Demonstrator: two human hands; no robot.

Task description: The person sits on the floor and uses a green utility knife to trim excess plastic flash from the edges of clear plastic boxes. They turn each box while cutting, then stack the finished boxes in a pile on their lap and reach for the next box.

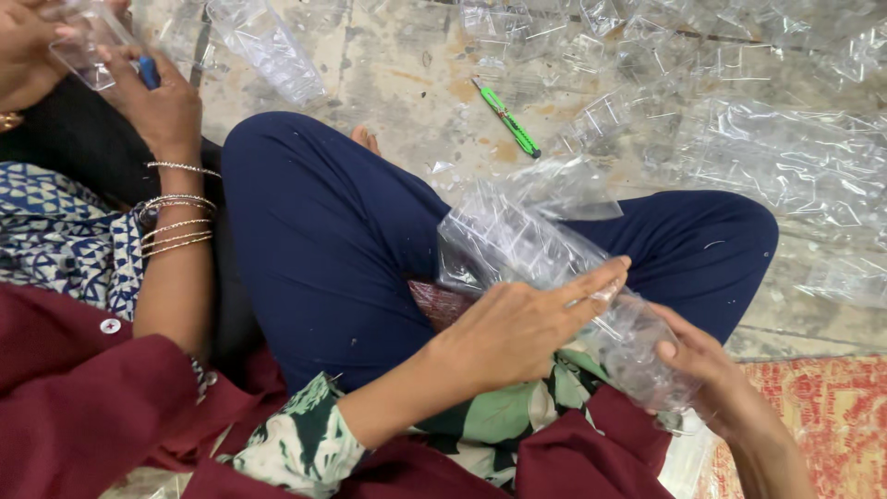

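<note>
A long stack of nested clear plastic containers (517, 245) lies tilted across my lap, over my dark blue trousers (323, 231). My left hand (527, 328) rests flat on the stack's near half, fingers stretched along its side. Gripping the stack's lower end from underneath is my right hand (707, 370), with the thumb on top. Both hands hold the stack.
A green utility knife (508, 118) lies on the stained concrete floor beyond my knee. Several clear plastic containers (785, 157) are strewn at the upper right. At the left, a co-worker's bangled hand (162, 106) holds a clear plastic piece (88, 46). A red patterned mat (832, 416) lies at the lower right.
</note>
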